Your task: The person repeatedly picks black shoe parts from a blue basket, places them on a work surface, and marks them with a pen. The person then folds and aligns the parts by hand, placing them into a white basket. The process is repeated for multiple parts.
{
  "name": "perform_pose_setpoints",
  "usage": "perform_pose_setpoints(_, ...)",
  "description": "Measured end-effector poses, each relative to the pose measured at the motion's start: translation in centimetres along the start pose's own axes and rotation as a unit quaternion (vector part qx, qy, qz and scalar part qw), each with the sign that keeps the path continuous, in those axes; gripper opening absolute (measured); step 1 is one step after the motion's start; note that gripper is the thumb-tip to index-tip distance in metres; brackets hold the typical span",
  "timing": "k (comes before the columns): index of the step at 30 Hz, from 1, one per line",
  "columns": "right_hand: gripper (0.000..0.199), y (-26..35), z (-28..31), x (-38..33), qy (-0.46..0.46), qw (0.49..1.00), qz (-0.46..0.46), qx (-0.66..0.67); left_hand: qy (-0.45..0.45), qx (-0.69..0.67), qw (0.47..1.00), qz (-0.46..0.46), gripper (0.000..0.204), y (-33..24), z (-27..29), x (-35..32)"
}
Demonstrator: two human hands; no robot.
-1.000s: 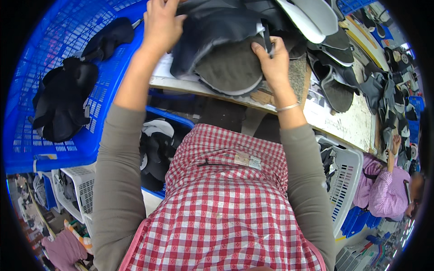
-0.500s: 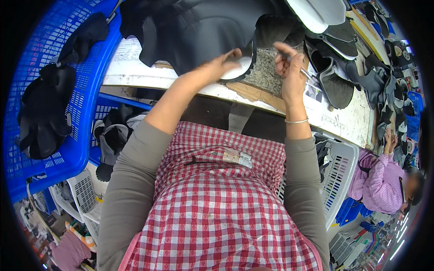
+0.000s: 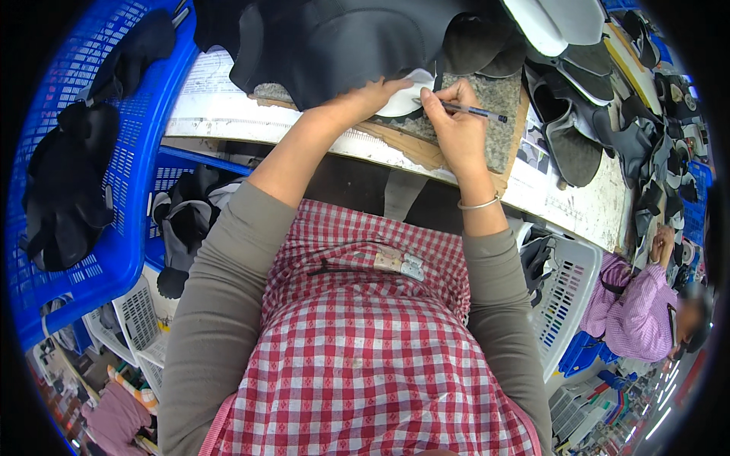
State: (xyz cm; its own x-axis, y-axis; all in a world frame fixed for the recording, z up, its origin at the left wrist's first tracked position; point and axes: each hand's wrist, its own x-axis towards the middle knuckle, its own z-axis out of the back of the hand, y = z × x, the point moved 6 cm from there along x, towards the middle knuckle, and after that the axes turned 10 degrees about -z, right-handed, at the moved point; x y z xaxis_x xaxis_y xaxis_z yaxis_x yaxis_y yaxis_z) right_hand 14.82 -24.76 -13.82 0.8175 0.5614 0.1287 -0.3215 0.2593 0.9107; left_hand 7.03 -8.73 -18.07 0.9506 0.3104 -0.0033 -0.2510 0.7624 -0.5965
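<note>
Two bare hands meet above the near edge of a speckled slab (image 3: 498, 137): the right hand (image 3: 460, 125) grips a slim pen (image 3: 479, 112), its tip at the white curved template (image 3: 401, 106). The left hand (image 3: 365, 102) lies with fingers extended on that template; whether they pinch or only press, I cannot tell. Template marking seems in hand; the next move calls for steady pressure and a controlled pen tip. Just beyond spreads a black shoe-upper piece (image 3: 357, 45); dark rounded pieces (image 3: 475, 45) lie to its right.

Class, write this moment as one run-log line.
left hand: on white curved piece | right hand: holds pen, tip near that piece | black panel: on workbench
</note>
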Motion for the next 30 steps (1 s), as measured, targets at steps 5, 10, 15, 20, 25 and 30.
perform_pose_setpoints(5, 0.029, 0.1, -0.1, -0.2, 0.015, 1.000, 0.018, -0.015, 0.045, 0.077, 0.996, -0.022, 0.043, 0.0, -0.4, 0.2)
perform_pose_setpoints(10, 0.028, 0.0, -0.1, -0.2, 0.021, 0.999, 0.025, 0.007, 0.050, 0.151, 0.986, -0.053, 0.038, 0.0, -1.0, 0.0)
perform_pose_setpoints(15, 0.025, -0.8, 0.4, -0.1, 0.039, 0.993, -0.006, 0.111, 0.013, 0.075, 0.996, -0.043, 0.050, -0.5, -0.3, 0.2)
perform_pose_setpoints(20, 0.025, -2.3, 2.4, -0.1, 0.027, 0.965, -0.077, 0.250, -0.116, -0.273, 0.954, -0.045, 0.059, -2.3, 2.5, -2.1)
perform_pose_setpoints(25, 0.024, -2.2, 2.6, -0.6, 0.052, 0.963, -0.030, 0.261, -0.322, -0.652, 0.685, -0.047, 0.053, -5.9, 6.4, -8.2)
perform_pose_setpoints(30, 0.024, -2.3, 2.6, -1.0, 0.069, 0.965, -0.026, 0.250, -0.335, -0.568, 0.702, -0.270, 0.062, -11.1, 17.9, -11.0)
